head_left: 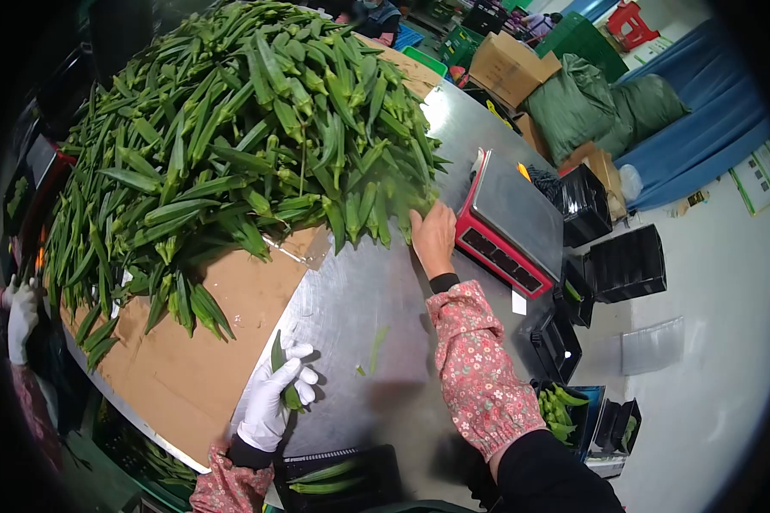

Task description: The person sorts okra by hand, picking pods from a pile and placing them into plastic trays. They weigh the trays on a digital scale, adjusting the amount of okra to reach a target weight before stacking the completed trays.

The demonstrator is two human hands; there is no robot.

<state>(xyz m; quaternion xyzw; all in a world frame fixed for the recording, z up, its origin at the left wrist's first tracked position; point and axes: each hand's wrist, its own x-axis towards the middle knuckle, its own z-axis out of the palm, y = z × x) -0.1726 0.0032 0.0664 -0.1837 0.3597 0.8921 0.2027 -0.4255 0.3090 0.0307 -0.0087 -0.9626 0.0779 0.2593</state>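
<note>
My left hand (274, 402), in a white glove, is closed around green okra pods (292, 396) above the metal table near its front edge. Below it sits a black crate (383, 474) with a few okra pods (325, 479) inside. My bare right hand (435, 239) reaches to the right edge of a large okra heap (257, 128), beside the red scale (509, 227). Its thumb lies next to the pods, while its other fingertips are turned away from view, so whether it grips a pod does not show.
Cardboard (231, 299) lies under the heap on the metal table (351, 299). Another person's gloved hand (23, 323) is at the far left. Black crates (629, 263) stand right of the table, one bin holding green pods (558, 410). Green sacks (573, 107) and a carton (509, 68) are behind.
</note>
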